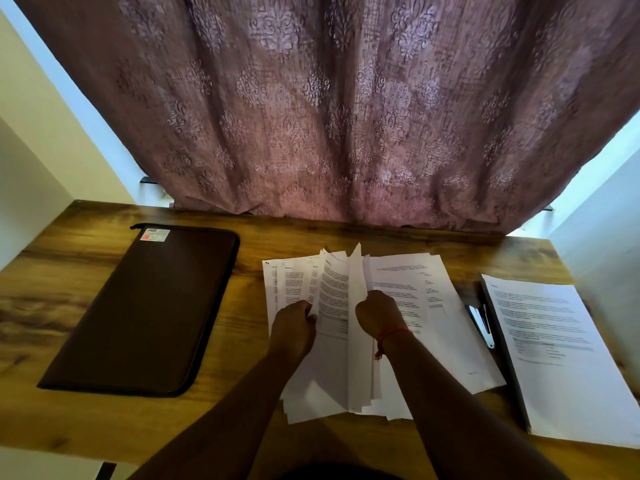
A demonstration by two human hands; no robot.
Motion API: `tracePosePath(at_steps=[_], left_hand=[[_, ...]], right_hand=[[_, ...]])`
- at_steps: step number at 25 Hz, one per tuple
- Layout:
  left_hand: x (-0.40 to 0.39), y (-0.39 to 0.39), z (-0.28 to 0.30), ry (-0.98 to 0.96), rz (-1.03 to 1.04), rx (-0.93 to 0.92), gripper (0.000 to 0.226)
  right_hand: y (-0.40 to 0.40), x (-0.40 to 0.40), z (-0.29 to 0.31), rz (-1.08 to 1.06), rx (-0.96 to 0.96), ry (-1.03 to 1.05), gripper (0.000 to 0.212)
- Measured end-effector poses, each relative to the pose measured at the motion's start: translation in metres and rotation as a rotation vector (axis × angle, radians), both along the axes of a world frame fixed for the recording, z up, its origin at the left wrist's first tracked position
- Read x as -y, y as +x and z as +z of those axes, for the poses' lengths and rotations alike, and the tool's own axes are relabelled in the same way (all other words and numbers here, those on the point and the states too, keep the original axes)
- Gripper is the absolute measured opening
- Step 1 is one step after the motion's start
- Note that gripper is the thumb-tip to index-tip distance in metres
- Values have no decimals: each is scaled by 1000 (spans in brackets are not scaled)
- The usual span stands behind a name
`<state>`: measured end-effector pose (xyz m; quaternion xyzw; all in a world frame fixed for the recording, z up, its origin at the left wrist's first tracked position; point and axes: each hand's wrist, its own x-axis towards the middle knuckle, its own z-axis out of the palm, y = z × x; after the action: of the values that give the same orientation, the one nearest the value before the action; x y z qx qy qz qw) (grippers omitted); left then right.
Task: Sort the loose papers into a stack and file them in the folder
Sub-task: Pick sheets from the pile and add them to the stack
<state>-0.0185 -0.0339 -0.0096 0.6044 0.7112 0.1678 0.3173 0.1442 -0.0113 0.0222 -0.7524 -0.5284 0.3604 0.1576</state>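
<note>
both hands, left hand (294, 323) and right hand (377, 311), are pinching loose white printed papers (334, 306), lifting them to square a stack for the closed dark brown zip folder (145, 306).

Dark brown folder (145, 306); white printed papers (346, 323); mauve damask-patterned curtain (329, 98); streaky brown wood-grain desk (69, 271).

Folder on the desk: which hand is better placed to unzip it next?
Probably the left hand: the closed brown zip folder lies on its side of the desk. The right hand, like the left, grips the loose papers, but lies farther from it.
</note>
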Motion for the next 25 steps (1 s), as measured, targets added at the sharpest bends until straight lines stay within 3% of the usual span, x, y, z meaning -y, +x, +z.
tracePosePath(at_steps=[3,7,12,14,16,18,21,25], left_hand=[[0,2,7,-40,52,87,26],[5,4,23,7,121,198,17],[3,-21,61,254,304,367,17],[0,-41,78,392,346,355,17],[0,-56,96,550,399,309,14],[4,-65,112,667,424,332,15],[10,-63,128,632,489,557,14],[13,-53,113,396,568,862,9]], right_hand=[[1,3,2,39,60,25,21],[-3,0,13,134,279,37,22],[-12,-9,23,252,391,-82,31],[-12,-8,28,315,326,-148,41],[-11,-4,37,285,98,-219,65],[-9,1,49,191,-124,-336,72],[-1,0,46,206,-69,-269,58],[14,2,43,31,199,106,26]])
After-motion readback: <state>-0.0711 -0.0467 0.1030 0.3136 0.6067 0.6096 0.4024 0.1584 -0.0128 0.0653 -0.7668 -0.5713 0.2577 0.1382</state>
